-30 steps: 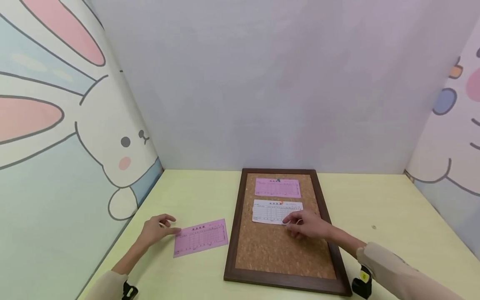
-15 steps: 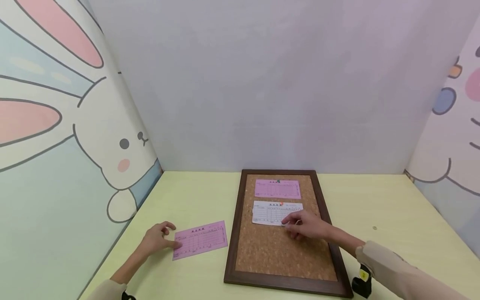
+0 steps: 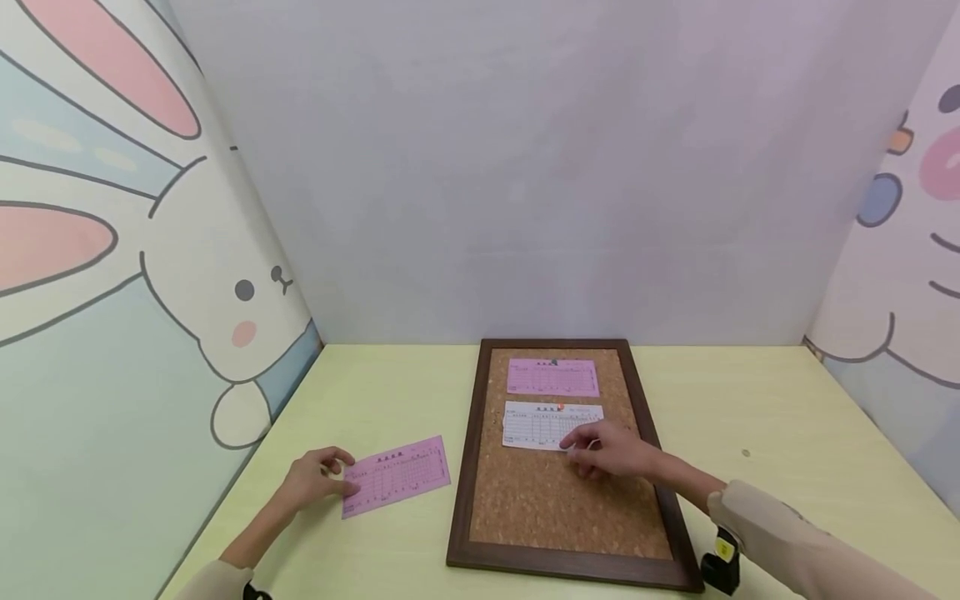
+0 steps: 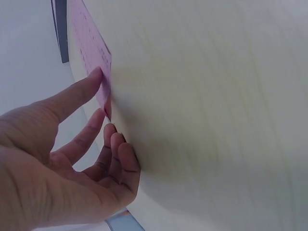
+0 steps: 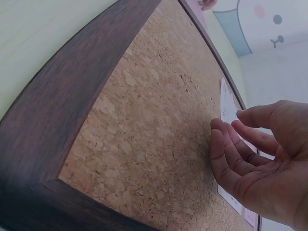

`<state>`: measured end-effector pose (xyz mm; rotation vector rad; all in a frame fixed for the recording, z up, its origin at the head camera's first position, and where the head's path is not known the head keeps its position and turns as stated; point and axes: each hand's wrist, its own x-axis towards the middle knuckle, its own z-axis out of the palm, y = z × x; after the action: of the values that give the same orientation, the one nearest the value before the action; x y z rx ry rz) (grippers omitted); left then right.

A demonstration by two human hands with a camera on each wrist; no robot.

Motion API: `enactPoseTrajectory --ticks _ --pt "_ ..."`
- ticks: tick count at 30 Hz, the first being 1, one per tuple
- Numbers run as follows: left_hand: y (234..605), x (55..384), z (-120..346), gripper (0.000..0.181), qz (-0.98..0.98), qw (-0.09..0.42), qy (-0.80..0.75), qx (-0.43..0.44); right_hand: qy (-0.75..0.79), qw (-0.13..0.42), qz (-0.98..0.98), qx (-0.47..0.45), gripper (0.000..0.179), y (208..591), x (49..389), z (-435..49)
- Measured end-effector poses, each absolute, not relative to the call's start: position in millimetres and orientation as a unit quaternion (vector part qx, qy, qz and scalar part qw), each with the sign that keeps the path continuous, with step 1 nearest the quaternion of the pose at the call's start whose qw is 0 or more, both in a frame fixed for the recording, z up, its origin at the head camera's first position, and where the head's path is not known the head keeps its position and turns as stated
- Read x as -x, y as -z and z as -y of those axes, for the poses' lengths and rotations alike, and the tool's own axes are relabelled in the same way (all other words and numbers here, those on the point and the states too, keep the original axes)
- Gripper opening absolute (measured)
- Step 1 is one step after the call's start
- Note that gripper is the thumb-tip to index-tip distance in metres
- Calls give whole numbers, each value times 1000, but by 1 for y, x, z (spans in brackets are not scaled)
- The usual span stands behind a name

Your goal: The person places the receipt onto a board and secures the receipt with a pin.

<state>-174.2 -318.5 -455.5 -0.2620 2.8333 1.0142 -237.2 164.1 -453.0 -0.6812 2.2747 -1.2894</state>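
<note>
On the table lies a pink printed form slip (image 3: 395,475), left of the framed cork board (image 3: 562,517). At its left end is my left hand (image 3: 311,479); the thumb rests on the paper and the index fingertip touches the upper corner. The other fingers curl loosely above the table in the left wrist view. My right hand (image 3: 611,448) hovers at the lower right edge of a white form slip (image 3: 536,425) on the board, thumb and index fingertip apart, fingers loosely bent. An orange-red pushpin (image 3: 560,407) stands in the white slip's top edge.
Above the white slip, another pink form slip (image 3: 551,377) is pinned with a green pushpin (image 3: 554,362). A dark wooden frame (image 3: 577,564) borders the cork. A small round mark (image 3: 746,453) shows on the table to the right. Cartoon-printed panels stand at both sides.
My left thumb has moved down from the corner onto the pink slip's left end, and the slip has shifted slightly. My right hand stays almost where it was, by the white slip.
</note>
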Motion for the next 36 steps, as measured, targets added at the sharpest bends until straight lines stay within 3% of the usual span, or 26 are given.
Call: enactPoseTrajectory --ticks 19,23,30,36 --pt "466 177 312 28 -913 41 -396 88 473 212 -818 250 23 452 234 -165" --pt "466 174 309 34 -906 42 -410 96 470 210 -818 258 22 454 234 -164" --pt "460 175 312 59 -894 84 -422 122 468 214 -816 262 21 453 234 -163" --pt "452 181 319 39 -862 133 -476 117 468 217 -818 256 20 450 233 -162"
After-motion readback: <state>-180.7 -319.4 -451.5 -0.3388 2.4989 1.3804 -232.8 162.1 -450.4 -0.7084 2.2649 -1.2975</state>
